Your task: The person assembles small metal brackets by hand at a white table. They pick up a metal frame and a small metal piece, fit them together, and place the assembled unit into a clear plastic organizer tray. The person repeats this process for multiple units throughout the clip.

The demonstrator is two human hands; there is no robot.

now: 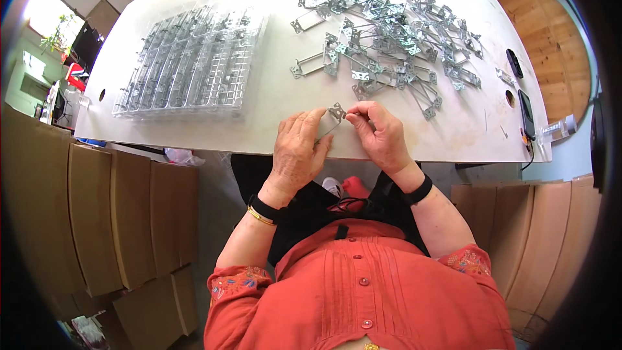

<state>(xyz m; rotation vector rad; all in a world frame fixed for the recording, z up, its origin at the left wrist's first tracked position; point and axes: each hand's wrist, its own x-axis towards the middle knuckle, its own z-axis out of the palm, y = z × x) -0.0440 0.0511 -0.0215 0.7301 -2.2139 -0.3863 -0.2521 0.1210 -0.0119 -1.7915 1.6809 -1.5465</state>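
Observation:
Close to the table's front edge, my left hand (299, 144) is closed on a small metal bracket (336, 112) with a flat, holed end plate and thin rods. My right hand (381, 135) pinches at the right side of that end plate, thumb against forefinger; whether a tiny part sits between those fingertips is hidden. Beyond my hands spreads a loose pile of similar metal brackets (402, 39), tangled over one another. Further left stands a stack of clear plastic trays (249, 84) with rows of metal pieces in their compartments.
On the white table (278, 39), a black phone (527, 115) with a cable lies at the right edge, near a black object (514, 63) and a clear bottle-like item (558, 128). Cardboard boxes stand at left (133, 214) and right (538, 240). A round wooden tabletop (551, 45) leans behind.

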